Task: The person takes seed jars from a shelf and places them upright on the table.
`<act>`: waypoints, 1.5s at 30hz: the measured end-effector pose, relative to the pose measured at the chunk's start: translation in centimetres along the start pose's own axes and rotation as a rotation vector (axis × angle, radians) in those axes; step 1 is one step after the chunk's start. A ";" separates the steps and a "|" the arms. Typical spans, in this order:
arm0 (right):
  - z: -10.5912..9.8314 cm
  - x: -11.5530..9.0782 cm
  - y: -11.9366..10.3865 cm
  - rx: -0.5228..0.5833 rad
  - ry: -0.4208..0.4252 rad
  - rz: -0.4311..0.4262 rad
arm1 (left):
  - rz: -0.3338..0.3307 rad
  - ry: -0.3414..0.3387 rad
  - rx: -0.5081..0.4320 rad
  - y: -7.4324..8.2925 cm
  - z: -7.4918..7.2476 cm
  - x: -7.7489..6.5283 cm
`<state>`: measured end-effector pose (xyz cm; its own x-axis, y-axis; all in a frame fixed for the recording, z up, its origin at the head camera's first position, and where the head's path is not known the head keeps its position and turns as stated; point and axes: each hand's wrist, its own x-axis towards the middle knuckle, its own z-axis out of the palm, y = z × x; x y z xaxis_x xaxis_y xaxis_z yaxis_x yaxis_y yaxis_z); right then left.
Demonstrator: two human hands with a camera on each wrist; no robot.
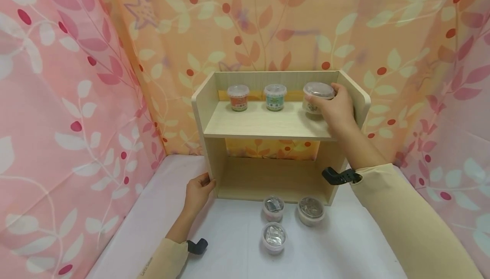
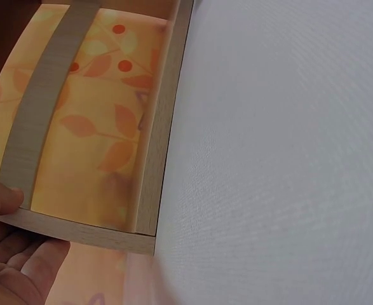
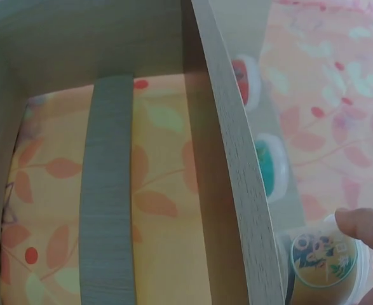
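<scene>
Lidded tub (image 1: 318, 90) with a printed front, at the right end of the upper shelf (image 1: 264, 123) of a pale wooden shelf unit (image 1: 283, 75), close to the right side panel (image 1: 361, 100); whether touching the board or just above it, cannot tell. Pinched by the right hand (image 1: 338, 109), thumb across the front, fingers toward the back. Farther left along the same shelf, upright and apart: a teal-labelled cup (image 1: 275, 101) about midway between the ends, and a red-labelled cup (image 1: 238, 101) nearer the left edge. Low on the unit's left front edge, the left hand (image 1: 198, 192) gripping the left side panel (image 1: 214, 160), thumb inside, fingers outside. On the white-covered table (image 1: 237, 236), before the unit's front edge and toward its right corner: a small lidded cup (image 1: 274, 237) showing a silvery packet, another small cup (image 1: 273, 209) just behind it, and a wider tub (image 1: 311, 212) with dark contents, nearest that corner. Behind everything, a yellow-orange leaf-patterned curtain (image 1: 264, 24).
</scene>
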<state>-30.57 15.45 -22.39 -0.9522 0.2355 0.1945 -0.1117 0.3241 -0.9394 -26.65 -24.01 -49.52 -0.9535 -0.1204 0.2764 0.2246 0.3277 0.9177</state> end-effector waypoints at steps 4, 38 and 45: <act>-0.7 -1.2 0.3 -0.029 -0.038 -0.048 | 0.003 0.008 0.007 0.1 -0.1 0.1; -5.5 -14.4 9.4 0.145 -0.355 -0.310 | 0.001 -0.003 -0.006 0.1 0.0 -0.4; -5.9 -15.8 12.2 0.082 -0.392 -0.346 | -0.015 -0.023 0.012 3.3 -0.3 -1.2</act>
<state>-15.21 21.05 -35.30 -0.8889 -0.2382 0.3913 -0.4449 0.2459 -0.8611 -24.74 -23.03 -46.79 -0.9610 -0.1038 0.2562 0.2083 0.3375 0.9180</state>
